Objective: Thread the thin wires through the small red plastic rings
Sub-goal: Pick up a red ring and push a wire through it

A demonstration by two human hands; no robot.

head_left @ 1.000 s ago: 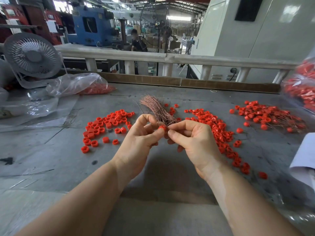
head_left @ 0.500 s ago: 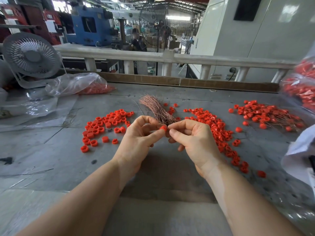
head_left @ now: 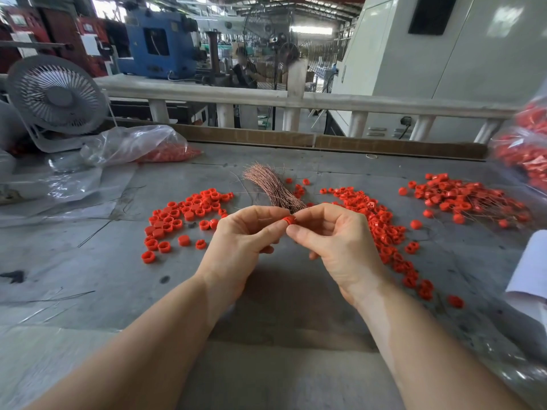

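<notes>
Little had moved: my left hand still pinched the small red plastic ring, my right hand closed beside it, thin coppery wires fanning away beyond both.

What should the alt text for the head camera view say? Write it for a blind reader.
Two bare hands, left hand and right hand, pinch one red ring together above a grey table. Behind them lies a bundle of thin wires, with loose red rings scattered on both sides.

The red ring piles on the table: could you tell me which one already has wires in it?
The far-right pile; thin wires trail from its rings, unlike the other two.
</notes>
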